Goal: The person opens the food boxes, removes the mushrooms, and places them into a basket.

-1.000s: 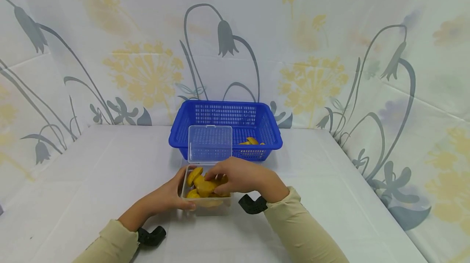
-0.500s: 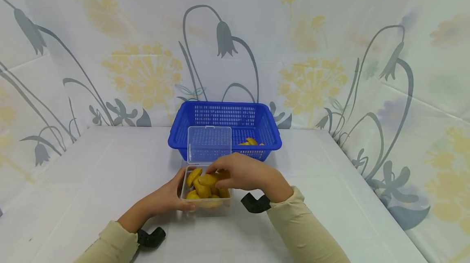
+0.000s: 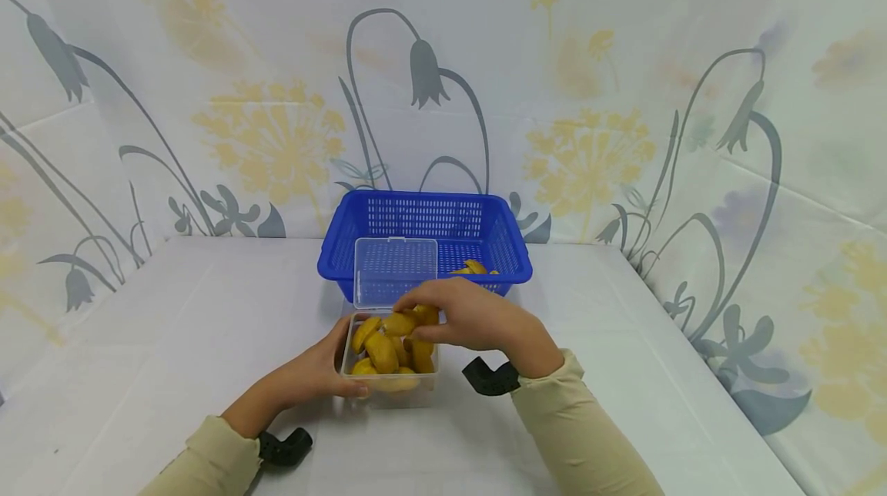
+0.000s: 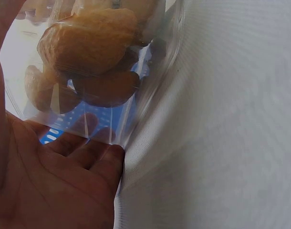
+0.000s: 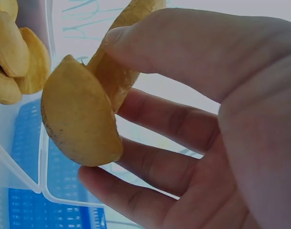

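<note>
Right hand (image 3: pixel 478 315) pinches a yellow mushroom (image 5: pixel 81 112) above the open clear box (image 3: pixel 419 396)

The thumb lies on one side of the mushroom and the fingers reach behind it, lightly bent, the lower ones spread apart. In the head view, this held piece is over the far right part of the box; the right wrist view shows its broad rounded cap and the stem running up under the thumb.

The left hand (image 3: pixel 315 369) grips the box at its left end, opened about as wide as the box is deep: thumb on the near wall, fingers round toward the far side. Through the clear plastic, the left wrist view shows the fingertips against the wall, low by the white surface of the desk (image 3: pixel 229 311).

More yellow mushrooms (image 3: pixel 381 353) lie heaped inside the box, some whole caps plainly visible. The clear lid (image 3: pixel 395 273) stands open along the far edge, overlapping the blue basket (image 3: pixel 423 216) in the head view; whether they touch, I cannot tell. The basket sits behind the box, with a few yellow pieces (image 3: pixel 475 266) in its near right part. Behind it hangs a flower-printed cloth (image 3: pixel 277 18).
</note>
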Available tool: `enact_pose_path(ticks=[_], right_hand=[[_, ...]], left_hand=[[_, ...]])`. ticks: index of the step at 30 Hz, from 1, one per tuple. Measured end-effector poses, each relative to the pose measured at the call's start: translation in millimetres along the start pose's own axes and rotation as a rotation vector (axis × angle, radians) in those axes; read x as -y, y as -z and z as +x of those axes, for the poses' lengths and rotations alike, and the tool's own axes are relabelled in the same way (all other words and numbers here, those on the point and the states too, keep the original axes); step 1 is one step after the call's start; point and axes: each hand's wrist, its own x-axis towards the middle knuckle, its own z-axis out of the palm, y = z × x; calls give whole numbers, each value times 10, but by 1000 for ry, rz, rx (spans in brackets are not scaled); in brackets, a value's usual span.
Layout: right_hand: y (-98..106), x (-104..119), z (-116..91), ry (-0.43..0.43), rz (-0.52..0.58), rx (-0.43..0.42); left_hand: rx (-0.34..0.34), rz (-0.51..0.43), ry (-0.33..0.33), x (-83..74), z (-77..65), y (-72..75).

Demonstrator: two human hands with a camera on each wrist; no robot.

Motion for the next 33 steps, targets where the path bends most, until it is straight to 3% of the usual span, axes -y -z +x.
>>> enact_pose_path(ticks=[15,33], right_hand=[[96,-107,-59,33,-15,-138],[234,-304,-150,-43,-10,-320]], left_hand=[[4,-20,4,14,17,-3],[-8,-5,3,-7,7,-10]])
